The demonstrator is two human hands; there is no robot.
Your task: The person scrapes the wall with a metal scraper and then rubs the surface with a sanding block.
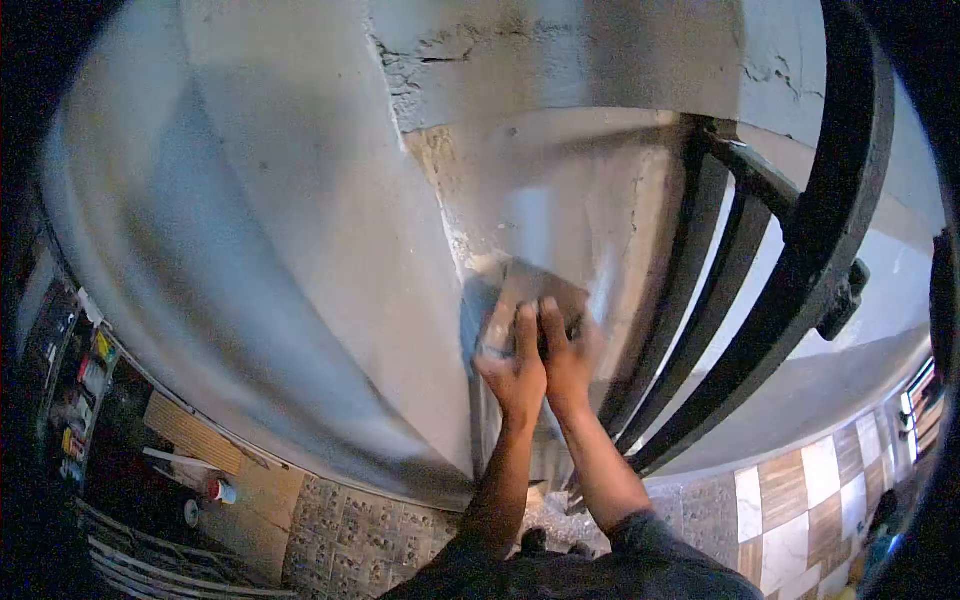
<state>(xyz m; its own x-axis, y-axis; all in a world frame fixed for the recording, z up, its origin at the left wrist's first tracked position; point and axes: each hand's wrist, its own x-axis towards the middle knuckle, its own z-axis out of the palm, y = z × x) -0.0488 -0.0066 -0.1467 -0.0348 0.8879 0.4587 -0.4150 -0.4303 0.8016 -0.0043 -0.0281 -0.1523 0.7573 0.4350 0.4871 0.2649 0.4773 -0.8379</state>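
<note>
Since the left hand (512, 372) and right hand (570, 362) sit side by side, fingers laid over the float (520, 295) flat on the wall (330, 230) beside the window bars (700, 300) (can't tell if they're actually gripping), I'd keep pressure even tbh.

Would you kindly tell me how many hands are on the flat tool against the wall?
2: the left hand on the lower left of the flat tool, the right hand close beside it on the right. No other hands show.
</note>
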